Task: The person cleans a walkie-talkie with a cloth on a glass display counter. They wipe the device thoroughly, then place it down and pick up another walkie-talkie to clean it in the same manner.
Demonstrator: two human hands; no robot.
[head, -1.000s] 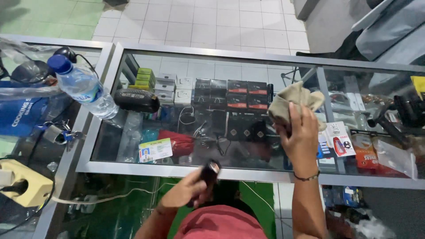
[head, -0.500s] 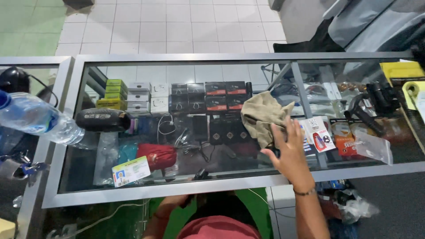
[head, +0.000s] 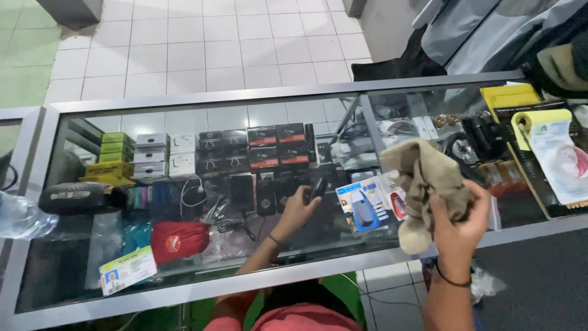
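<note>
My right hand grips a crumpled beige cloth just above the right part of the glass counter top. My left hand reaches inside the display case, under the glass. It holds a small dark device over the shelf among black boxes and cables. Whether the cloth touches the glass I cannot tell.
A clear plastic bottle and a black cylindrical speaker lie at the left. A card rests on the glass near the front edge. Inside are stacked small boxes and a red pouch. Yellow items sit at the right.
My left hand went from the counter's front edge down and into the case with the dark device. My right hand gathered the cloth off the glass and moved right.
</note>
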